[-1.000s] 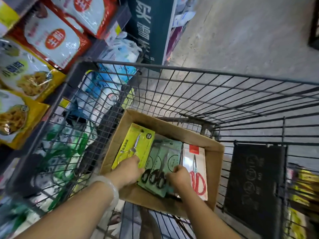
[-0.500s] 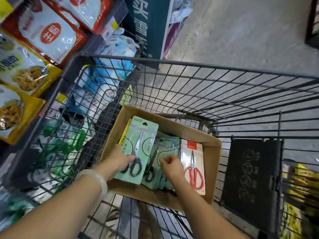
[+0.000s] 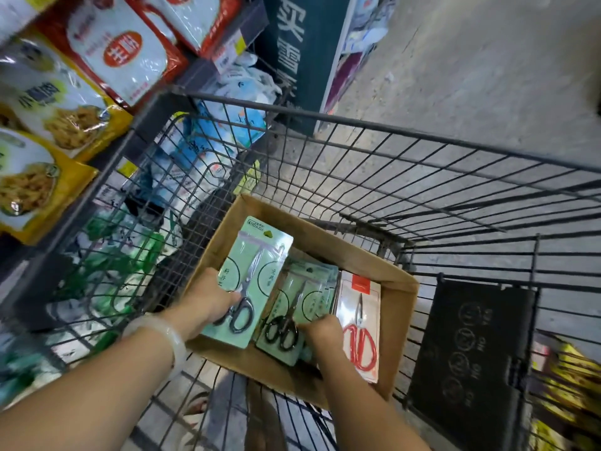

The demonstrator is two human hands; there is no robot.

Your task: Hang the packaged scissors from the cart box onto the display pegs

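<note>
A brown cardboard box (image 3: 395,297) sits in the wire cart (image 3: 406,135). My left hand (image 3: 208,299) grips a pale green pack of black-handled scissors (image 3: 252,271), tilted up over the box's left side. A stack of the same green scissor packs (image 3: 294,312) lies in the box's middle, and my right hand (image 3: 322,333) pinches its lower right edge. On the box's right side lies a white pack of red-handled scissors (image 3: 359,323). No display pegs are in view.
Shelves on the left hold red and yellow food bags (image 3: 81,76). Blue and green packs (image 3: 224,131) show through the cart's left wall. A black folded child seat flap (image 3: 468,349) stands at the cart's right. Grey concrete floor (image 3: 471,60) lies beyond.
My left hand let go of a yellow pack and took a green scissor pack, lifting it up over the box's left side. My right hand stayed on the green stack.
</note>
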